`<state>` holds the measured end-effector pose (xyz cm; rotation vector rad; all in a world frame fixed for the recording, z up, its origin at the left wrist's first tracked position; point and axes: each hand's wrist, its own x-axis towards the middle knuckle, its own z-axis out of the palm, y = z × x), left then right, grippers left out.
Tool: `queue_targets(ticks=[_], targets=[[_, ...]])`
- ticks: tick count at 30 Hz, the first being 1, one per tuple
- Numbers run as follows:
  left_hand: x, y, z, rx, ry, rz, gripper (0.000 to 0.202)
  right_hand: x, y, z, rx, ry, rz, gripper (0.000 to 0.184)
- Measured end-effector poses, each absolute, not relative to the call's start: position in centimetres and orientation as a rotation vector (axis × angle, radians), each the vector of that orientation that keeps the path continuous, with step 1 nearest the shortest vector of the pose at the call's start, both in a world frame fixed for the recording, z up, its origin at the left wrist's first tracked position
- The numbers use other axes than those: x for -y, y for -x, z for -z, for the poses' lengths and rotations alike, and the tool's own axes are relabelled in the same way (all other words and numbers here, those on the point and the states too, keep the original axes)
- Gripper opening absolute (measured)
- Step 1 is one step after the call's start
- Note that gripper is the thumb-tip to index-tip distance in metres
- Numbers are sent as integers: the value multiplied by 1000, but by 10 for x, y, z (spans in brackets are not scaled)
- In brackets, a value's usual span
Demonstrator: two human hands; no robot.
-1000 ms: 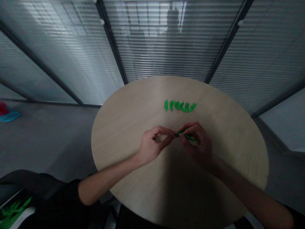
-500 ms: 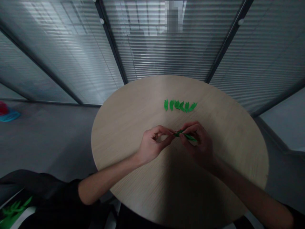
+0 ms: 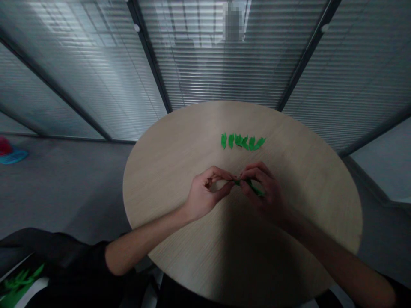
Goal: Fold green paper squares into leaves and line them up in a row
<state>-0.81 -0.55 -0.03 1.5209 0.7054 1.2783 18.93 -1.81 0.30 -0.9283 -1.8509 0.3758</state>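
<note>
1. At the far left, a red-and-blue object (image 3: pixel 13 155) sits on the grey floor (image 3: pixel 80 171); it is cut off by the picture's edge, and its kind cannot be told.
2. Below it, in the lower left corner, bright green leafy sprigs (image 3: pixel 24 278) show beside a white curved edge, with dark fabric around them.
3. Slatted blinds (image 3: pixel 195 81) behind glass panels run from the left side across the back, divided by dark slanting frame posts (image 3: pixel 150 55).
4. The round, pale wood-grained worktop (image 3: pixel 160 171) fills the middle, its far edge close to the blinds.
5. The left hand (image 3: pixel 204 192) reaches in from a black sleeve (image 3: pixel 90 256), thumb and forefinger pinched together on the near end of a narrow green leaf piece (image 3: pixel 256 188), leaving a rounded gap behind the fingertips.
6. Beyond the hands, six green leaf-shaped pieces (image 3: pixel 245 142) lie in a row on the worktop; the two at the left stand apart, the others sit closer together, and the rightmost slants.
7. The held leaf piece is between the two hands, above the worktop, partly hidden by fingers.
8. The right hand (image 3: pixel 269 192) grips the same piece, thumb and fingers closed on it just beside the left fingertips; the piece's free end shows beneath the fingers.
9. A broad shadow (image 3: pixel 257 256) covers the worktop below the right hand.
10. At the far right is a pale panel (image 3: pixel 383 167).
</note>
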Motion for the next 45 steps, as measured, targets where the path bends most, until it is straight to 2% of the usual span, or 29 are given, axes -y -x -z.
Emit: queue_targets(ticks=[6, 13, 21, 45], targets=[[3, 7, 2, -669, -1551, -1303, 24, 18, -189, -4, 1829, 934, -406, 11], [1, 10, -1, -824, -1675, -1276, 9, 17, -190, -3, 1834, 939, -419, 10], [3, 8, -1, -881, -1545, -1151, 17, 18, -189, -3, 1842, 936, -370, 10], [4, 11, -1, -878, -1585, -1175, 22, 18, -190, -4, 1819, 989, -370, 6]])
